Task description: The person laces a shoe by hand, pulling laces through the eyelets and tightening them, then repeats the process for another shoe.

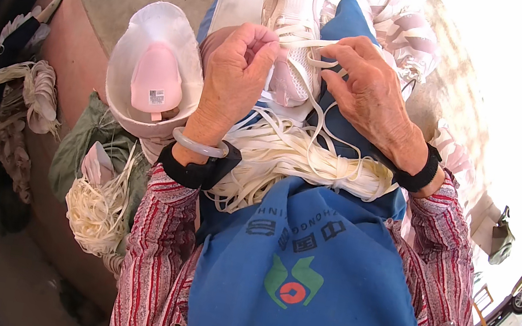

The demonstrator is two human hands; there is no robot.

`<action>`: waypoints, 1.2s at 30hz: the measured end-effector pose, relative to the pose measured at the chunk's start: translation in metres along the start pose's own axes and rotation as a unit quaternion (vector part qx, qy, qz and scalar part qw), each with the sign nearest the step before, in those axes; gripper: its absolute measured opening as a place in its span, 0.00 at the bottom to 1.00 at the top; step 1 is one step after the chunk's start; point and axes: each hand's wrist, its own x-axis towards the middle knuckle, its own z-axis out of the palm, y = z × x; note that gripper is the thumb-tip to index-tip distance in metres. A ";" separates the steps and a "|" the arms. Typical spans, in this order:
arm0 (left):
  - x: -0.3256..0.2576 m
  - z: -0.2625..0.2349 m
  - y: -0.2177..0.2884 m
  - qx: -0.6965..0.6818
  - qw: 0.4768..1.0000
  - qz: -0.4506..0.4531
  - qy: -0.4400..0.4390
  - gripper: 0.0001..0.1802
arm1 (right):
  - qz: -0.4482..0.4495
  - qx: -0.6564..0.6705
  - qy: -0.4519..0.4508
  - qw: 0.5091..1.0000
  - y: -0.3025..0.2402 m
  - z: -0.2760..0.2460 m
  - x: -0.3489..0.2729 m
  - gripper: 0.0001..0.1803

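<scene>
A pale pink and white sneaker (pixel 294 3) lies in front of me, toe pointing away. White shoelace (pixel 302 42) crosses its upper between my hands. At the shoe's left side, my left hand (pixel 236 73) is closed, thumb and forefinger pinched on a lace. My right hand (pixel 376 103), on the other side, has its bent fingers round a lace strand. Loose lace hangs from the shoe toward a thick bundle of white laces (pixel 307 161) on my lap. Part of the sneaker's heel end is hidden by my left hand and the laces.
More pink and white sneakers (pixel 409 35) sit at the far right. To my left stands a white oval tub (pixel 122 86) holding a pink rounded piece (pixel 157 78) with a label. Another lace bundle (pixel 97 214) hangs below it. A blue apron (pixel 321 299) covers my lap.
</scene>
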 end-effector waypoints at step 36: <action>-0.078 0.012 0.029 -0.323 0.870 -0.356 -0.114 0.18 | -0.137 0.564 -0.148 0.801 -0.025 -0.159 -0.044 0.10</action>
